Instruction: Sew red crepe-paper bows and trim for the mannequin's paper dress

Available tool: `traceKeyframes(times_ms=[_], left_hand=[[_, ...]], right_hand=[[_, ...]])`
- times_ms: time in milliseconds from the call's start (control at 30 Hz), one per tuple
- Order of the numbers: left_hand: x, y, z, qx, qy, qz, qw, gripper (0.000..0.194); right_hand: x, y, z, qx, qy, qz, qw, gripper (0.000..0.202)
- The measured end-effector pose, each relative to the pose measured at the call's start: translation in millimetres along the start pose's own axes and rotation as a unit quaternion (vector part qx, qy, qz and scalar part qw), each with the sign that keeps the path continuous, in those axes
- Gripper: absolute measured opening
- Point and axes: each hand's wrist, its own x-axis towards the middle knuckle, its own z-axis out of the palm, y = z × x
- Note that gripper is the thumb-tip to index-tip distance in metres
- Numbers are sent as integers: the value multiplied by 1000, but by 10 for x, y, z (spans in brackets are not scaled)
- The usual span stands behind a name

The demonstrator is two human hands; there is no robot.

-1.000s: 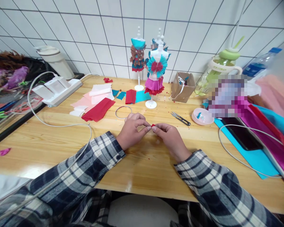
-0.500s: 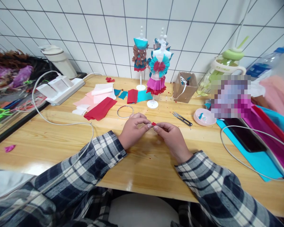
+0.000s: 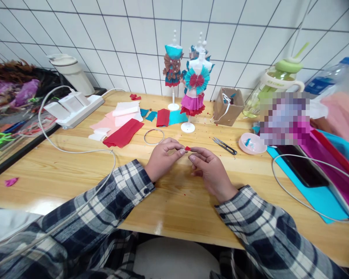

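A tiny piece of red crepe paper point(image 3: 187, 148) is pinched between the thumb and forefinger of my left hand point(image 3: 165, 158). My right hand point(image 3: 213, 170) faces it from the right, thumb and forefinger parted with nothing between them. Its forefinger tip reaches the red piece or stops just short of it; I cannot tell which. Beyond my left hand lie a thin ring point(image 3: 154, 136) and a folded strip of red crepe paper point(image 3: 123, 133). Thread snips point(image 3: 225, 146) rest past my right hand, beside a pink bowl point(image 3: 252, 143) with small scraps in it.
Mini dress forms point(image 3: 187, 127) in paper outfits stand near the tiled wall, beside a small cardboard box point(image 3: 228, 106). A white power strip point(image 3: 80, 112) trails a cable over the left of the table. A phone point(image 3: 302, 166) lies on coloured paper at right.
My right thumb has come away from the red piece, and its fingers have spread apart. My left hand keeps its pinch, with the red piece tilted slightly upward.
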Motion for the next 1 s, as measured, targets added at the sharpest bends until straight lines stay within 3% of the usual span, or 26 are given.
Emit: traceKeyframes(times_ms=[133,267,467,600,767,867,1000], left_hand=[[3,1,-24,26,-7,35,999,15],[4,13,-39,57,-22,53,997,15],[2,12,-29,98,-59,101,988,17],[5,7,-73,167,-101,162,967,21],[14,24,-156,232,-228,256,910,21],[20,21,-155,232,-268,289,889,21],[19,3,-109,239,-274,284,887,19]], right_hand=[[5,-43,-19,18,3,45,999,56],[29,-33,-46,13,-14,63,998,35],[51,-38,-108,-3,-52,49,997,30],[79,-93,-212,-97,-108,47,988,27],[110,-141,-324,-293,-189,11,937,13],[126,-139,-339,-406,-202,-90,887,9],[136,-133,-336,-536,-171,-234,793,15]])
